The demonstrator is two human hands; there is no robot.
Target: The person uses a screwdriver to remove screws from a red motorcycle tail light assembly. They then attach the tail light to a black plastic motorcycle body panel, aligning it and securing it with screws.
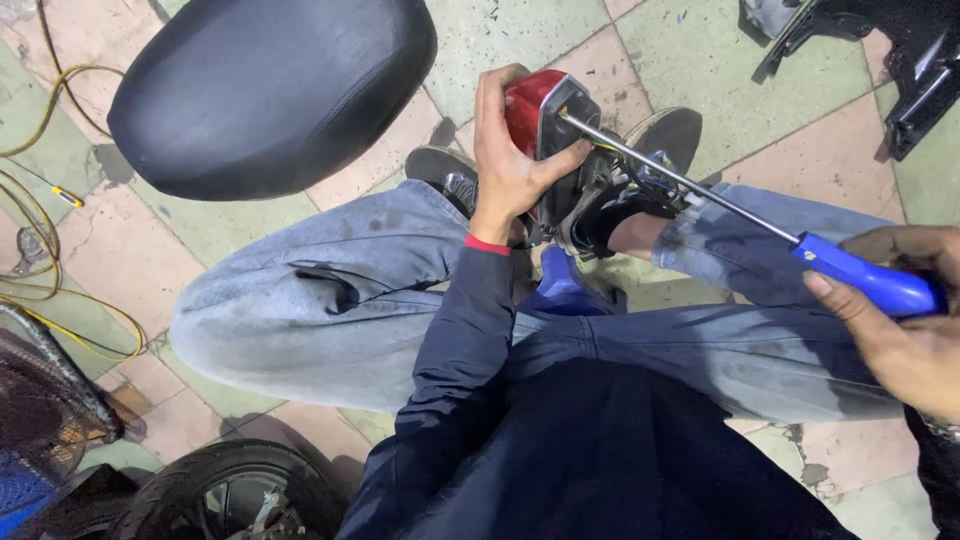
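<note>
My left hand (508,160) grips a red tail lamp unit (540,110) with a dark housing, held upright over my crossed legs in grey jeans. My right hand (905,320) is closed on the blue handle of a long screwdriver (700,190). Its metal shaft runs up and left, and the tip touches the back of the lamp housing near the top. My feet in sandals lie just beyond the lamp.
A black scooter seat (270,90) lies on the tiled floor at the upper left. Yellow cable (40,250) loops along the left edge. A tyre (230,485) sits at the bottom left. Black plastic body panels (900,60) lie at the upper right.
</note>
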